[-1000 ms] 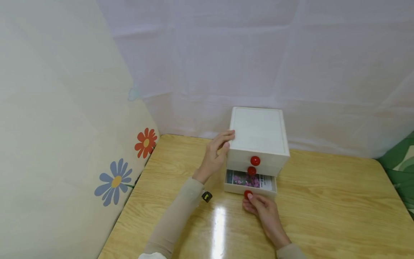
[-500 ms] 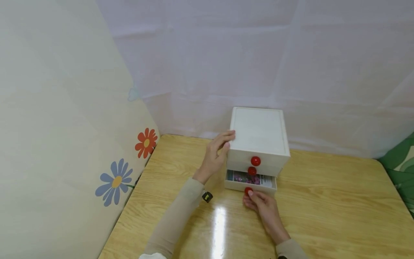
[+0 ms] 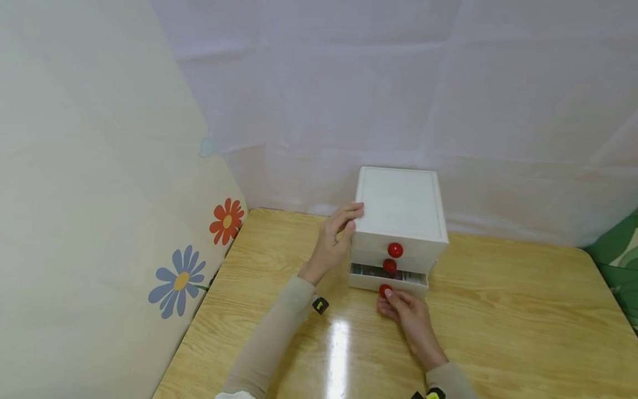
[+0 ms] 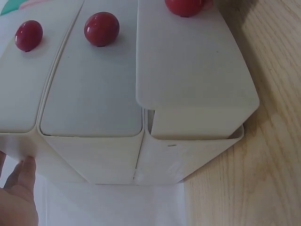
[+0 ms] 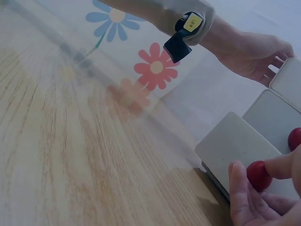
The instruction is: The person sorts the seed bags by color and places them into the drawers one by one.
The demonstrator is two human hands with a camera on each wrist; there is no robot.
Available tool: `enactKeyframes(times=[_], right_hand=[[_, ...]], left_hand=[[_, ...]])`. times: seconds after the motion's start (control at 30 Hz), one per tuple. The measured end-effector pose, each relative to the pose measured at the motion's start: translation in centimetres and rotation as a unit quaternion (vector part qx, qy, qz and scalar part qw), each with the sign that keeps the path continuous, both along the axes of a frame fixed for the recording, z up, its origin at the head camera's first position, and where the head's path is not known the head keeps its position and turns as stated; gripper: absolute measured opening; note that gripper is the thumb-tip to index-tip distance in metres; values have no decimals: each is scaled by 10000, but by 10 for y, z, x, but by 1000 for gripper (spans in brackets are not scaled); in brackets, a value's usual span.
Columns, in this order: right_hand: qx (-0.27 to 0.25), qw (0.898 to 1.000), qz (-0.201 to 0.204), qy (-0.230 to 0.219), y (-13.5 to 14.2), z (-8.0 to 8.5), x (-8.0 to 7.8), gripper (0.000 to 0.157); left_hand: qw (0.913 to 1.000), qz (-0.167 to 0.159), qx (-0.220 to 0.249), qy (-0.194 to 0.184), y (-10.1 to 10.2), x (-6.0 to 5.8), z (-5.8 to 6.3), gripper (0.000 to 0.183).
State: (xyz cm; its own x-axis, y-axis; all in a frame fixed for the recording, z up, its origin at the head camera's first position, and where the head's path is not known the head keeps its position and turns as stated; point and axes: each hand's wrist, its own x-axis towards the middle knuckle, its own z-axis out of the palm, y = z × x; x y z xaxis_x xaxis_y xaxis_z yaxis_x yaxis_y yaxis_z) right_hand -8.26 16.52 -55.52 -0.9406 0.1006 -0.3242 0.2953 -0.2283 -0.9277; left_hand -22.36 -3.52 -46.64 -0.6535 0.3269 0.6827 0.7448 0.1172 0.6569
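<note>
A white drawer cabinet [image 3: 401,202] with three drawers and red knobs stands on the table. Its bottom drawer [image 4: 197,70] juts out a little, while the upper two sit flush. Inside, a dark printed sheet or packet [image 3: 371,270] shows as a narrow strip, the rest hidden. My right hand [image 3: 410,321] pinches the bottom drawer's round red knob [image 5: 258,175] between thumb and fingers. My left hand [image 3: 330,244] rests against the cabinet's upper left edge, fingertips on the top and thumb on the side.
The wooden table [image 3: 508,310] extends to both sides of the cabinet. Pale cloth [image 3: 319,100] hangs behind, and a flower-printed panel [image 3: 114,221] borders the left. Each wrist wears a strap, with a dark tag [image 3: 320,305] beside the left one.
The bottom drawer has slid inward, moved by my right hand on its knob, and less of its contents shows. My left hand has stayed on the cabinet.
</note>
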Motion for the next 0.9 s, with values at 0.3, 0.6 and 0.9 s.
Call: enactKeyframes(times=[0.3, 0.6, 0.9], right_hand=[[144, 9999, 47, -47, 2, 1, -7, 39], [147, 9998, 73, -75, 4, 2, -12, 39], [113, 9999, 89, 10, 4, -1, -17, 39]], left_hand=[[10000, -21, -15, -31, 0, 0, 1, 38], [10000, -63, -12, -12, -1, 0, 1, 36], [10000, -66, -11, -33, -1, 1, 2, 32]])
